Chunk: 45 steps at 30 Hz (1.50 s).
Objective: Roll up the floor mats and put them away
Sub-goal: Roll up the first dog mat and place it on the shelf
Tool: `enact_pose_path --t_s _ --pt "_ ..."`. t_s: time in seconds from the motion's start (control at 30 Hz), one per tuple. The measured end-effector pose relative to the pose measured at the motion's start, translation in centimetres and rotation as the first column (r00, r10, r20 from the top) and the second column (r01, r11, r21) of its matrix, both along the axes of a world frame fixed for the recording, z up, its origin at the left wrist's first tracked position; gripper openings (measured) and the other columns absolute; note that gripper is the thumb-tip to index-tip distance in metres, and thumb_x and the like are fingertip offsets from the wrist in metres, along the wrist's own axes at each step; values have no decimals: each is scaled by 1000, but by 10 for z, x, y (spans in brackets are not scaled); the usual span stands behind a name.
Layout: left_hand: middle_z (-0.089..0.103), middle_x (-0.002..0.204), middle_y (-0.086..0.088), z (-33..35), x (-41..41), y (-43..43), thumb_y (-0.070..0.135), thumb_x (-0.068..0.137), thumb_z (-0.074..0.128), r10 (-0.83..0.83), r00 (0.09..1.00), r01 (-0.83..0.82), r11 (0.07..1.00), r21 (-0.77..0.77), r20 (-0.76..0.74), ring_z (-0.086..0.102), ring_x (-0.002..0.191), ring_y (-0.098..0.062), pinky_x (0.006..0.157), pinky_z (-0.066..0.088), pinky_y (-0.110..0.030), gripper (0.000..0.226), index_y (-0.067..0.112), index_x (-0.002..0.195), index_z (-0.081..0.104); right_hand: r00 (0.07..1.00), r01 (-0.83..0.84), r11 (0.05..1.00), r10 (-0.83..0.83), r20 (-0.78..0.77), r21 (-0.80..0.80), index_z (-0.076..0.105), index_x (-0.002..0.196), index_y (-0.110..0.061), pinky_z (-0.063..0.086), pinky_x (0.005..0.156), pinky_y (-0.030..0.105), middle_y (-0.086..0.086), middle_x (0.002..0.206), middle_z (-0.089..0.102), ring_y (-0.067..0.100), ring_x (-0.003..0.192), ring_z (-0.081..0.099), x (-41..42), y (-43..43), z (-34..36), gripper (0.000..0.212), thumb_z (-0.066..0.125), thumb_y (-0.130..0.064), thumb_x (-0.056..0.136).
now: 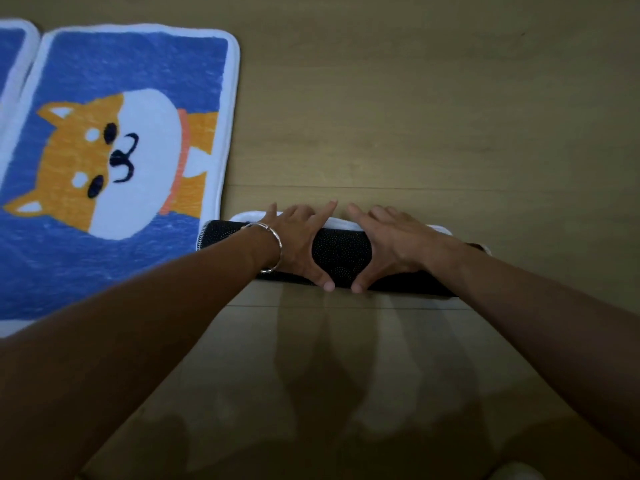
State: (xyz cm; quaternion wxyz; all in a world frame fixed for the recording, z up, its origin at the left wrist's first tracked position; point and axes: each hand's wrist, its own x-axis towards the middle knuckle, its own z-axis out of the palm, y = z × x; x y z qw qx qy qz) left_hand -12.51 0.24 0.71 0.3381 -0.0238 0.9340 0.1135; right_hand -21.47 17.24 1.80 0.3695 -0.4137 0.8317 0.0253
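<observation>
Both hands are pressing down on a rolled floor mat [341, 252] that is lying on the wooden floor [433, 116]. The left hand [299, 240] and the right hand [391, 242] are lying flat and spread over the top of the roll, fingers reaching past its far side and thumbs hooking toward its near side — neither is clenching, both are resting open-palmed on the mat rather than gripping round it. A bracelet [273, 249] is sitting on the left wrist.

The roll is showing its dark dotted backing outward, with a strip of white edge peeking out beyond the fingertips. That suggests the rolling is nearly or fully finished, and the flat palms are likely holding the coil tight so it does not spring loose.

Just left of the roll, a blue floor mat with a Shiba dog design [117, 161] is lying flat and unrolled, its near right corner almost touching the roll's left end. Further left of the roll, only the white-bordered edge of another blue mat [14, 64] is showing at the frame's side.

Beyond and to the right of the roll the floor is bare planks in dim, warm light — little else of the room is showing.
</observation>
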Motion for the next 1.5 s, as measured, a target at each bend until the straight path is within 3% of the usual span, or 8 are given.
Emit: enact_pose_path --t_s 0.1,0.2,0.43,0.57,0.87,1.27,1.37,1.5 --pt "32 143 -10 -1 8 6 87 43 60 -126 987 110 982 -154 -96 30 132 -31 113 13 -55 143 24 149 -10 998 -50 999 51 -39 21 9 149 -23 35 102 42 5 128 37 24 121 34 9 1 0 133 79 -69 46" --pt "40 133 -10 0 15 8 90 42 57 -222 962 179 952 -248 -157 39 121 -30 110 20 -50 140 19 150 3 995 -64 998 66 -78 24 31 137 -24 40 91 38 4 123 38 22 115 37 16 0 3 109 82 -63 49" --pt "42 116 -7 12 18 12 72 60 65 -171 964 131 971 -197 -202 44 108 -25 81 43 -39 85 24 126 42 985 -77 997 73 -156 -20 44 125 -26 39 76 34 4 119 42 27 109 46 24 0 5 77 78 -56 63" --pt "46 119 -7 32 8 4 68 65 65 -145 952 77 966 -248 -269 47 108 -28 81 43 -40 77 23 123 43 965 -99 992 76 -249 -79 41 128 -30 38 75 32 3 115 51 28 106 55 10 -8 20 75 73 -61 66" --pt "49 119 -6 60 -6 -22 73 66 60 -76 906 -64 948 -311 -417 49 108 -28 87 38 -43 78 26 125 41 917 -99 973 8 -399 -208 36 135 -29 38 96 41 4 123 52 30 114 51 -13 -32 42 81 70 -61 69" --pt "45 124 -3 0 11 -6 69 73 56 -175 927 60 942 -330 -332 47 111 -25 87 36 -39 76 24 131 34 923 20 974 -103 -370 -224 41 136 -33 32 91 40 2 122 53 30 109 49 22 -5 -17 75 66 -56 70" --pt "45 123 -3 2 6 -10 65 75 55 -187 929 64 932 -357 -321 48 110 -24 88 38 -39 72 22 130 34 915 64 955 -172 -364 -289 43 136 -31 31 90 41 4 122 53 31 109 49 22 -14 -18 73 69 -50 71" --pt "46 119 -6 34 11 -8 56 75 60 -254 941 144 899 -414 -222 50 107 -27 85 40 -41 66 18 123 36 939 94 973 -157 -306 -209 31 142 -30 31 96 41 6 129 46 31 116 45 43 -21 2 77 68 -49 77"
